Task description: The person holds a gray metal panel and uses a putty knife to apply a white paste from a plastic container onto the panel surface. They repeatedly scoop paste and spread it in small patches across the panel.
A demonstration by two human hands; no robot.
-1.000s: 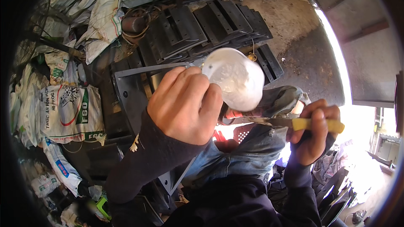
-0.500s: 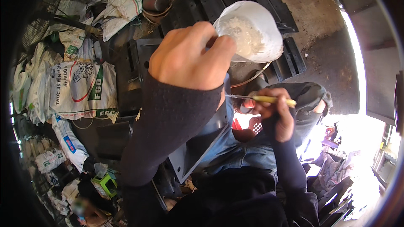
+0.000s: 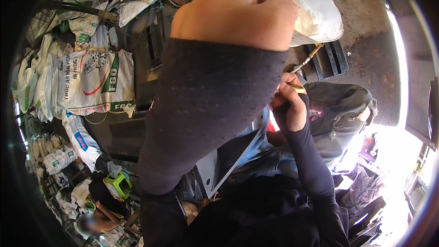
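Observation:
My left hand (image 3: pixel 235 16) is raised close to the camera, its fingers closed on the near edge of a translucent white plastic tub (image 3: pixel 322 7). The tub tilts and has pale, pasty residue inside. My right hand (image 3: pixel 290 100) is lower, near my left forearm, closed around a slim tool with a yellow handle (image 3: pixel 299 89). The tool's thin shaft is hidden from view, so its kind cannot be told. Below my left forearm, a dark flat panel with holes (image 3: pixel 210 174) lies against my legs.
Dark slotted panels (image 3: pixel 336 59) lie on the floor beyond my knee, beside a thin hose (image 3: pixel 308 58). Printed feed sacks (image 3: pixel 96 82) are piled at the left. A green plastic stool (image 3: pixel 120 185) and another person (image 3: pixel 107 217) are at the lower left.
My left hand and the tub have moved up and right, nearer the camera. My right hand has moved up and slightly left, and the tool's shaft is now out of sight. The view has shifted somewhat.

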